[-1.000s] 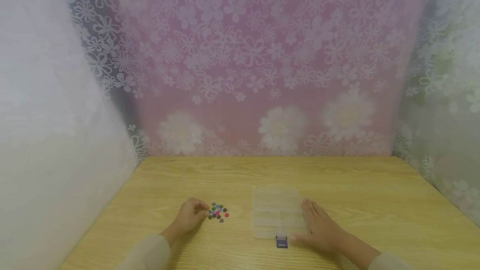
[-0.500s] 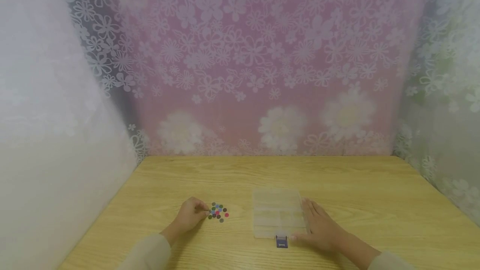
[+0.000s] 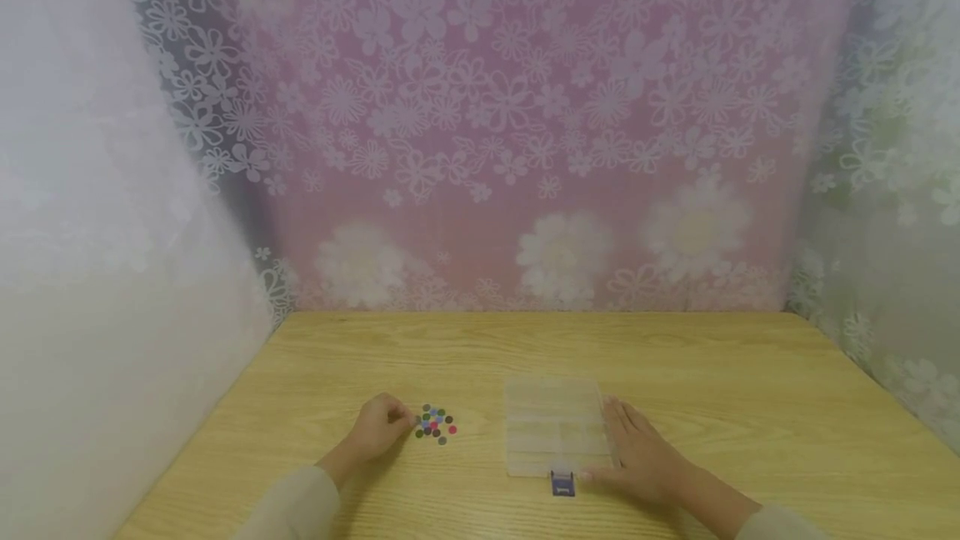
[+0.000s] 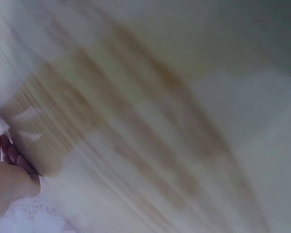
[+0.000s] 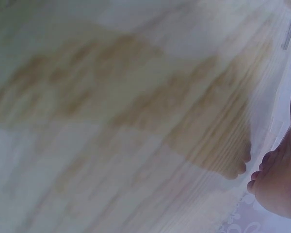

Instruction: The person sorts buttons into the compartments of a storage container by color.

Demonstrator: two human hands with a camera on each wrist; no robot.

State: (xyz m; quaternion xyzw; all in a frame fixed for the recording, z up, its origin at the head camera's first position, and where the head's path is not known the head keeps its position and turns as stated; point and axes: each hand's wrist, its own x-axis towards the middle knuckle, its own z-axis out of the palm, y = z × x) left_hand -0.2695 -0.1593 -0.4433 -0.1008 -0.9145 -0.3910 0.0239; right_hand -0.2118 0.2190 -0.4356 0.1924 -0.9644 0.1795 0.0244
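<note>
Several small round discs (image 3: 435, 424), dark, green, blue and pink, lie in a loose cluster on the wooden table. At their left edge is my left hand (image 3: 380, 427), thumb and index fingertips together on a greyish disc (image 3: 417, 421). My right hand (image 3: 643, 458) lies with straight fingers along the right side of a clear plastic box (image 3: 555, 427) with dividers, its thumb near the front corner. A blue latch (image 3: 563, 483) hangs at the box front. The left wrist view has curled fingers (image 4: 12, 153) at its edge; the right wrist view shows part of the hand (image 5: 279, 187).
The wood-grain table (image 3: 480, 357) runs back to a pink flowered curtain (image 3: 480, 148). White hangings (image 3: 112, 232) close off the left side, and another flowered curtain (image 3: 892, 190) the right. Bare tabletop separates the discs from the box.
My left hand has shifted very slightly to the left, its fingertips still at the cluster's edge. My right hand and the box stay in place.
</note>
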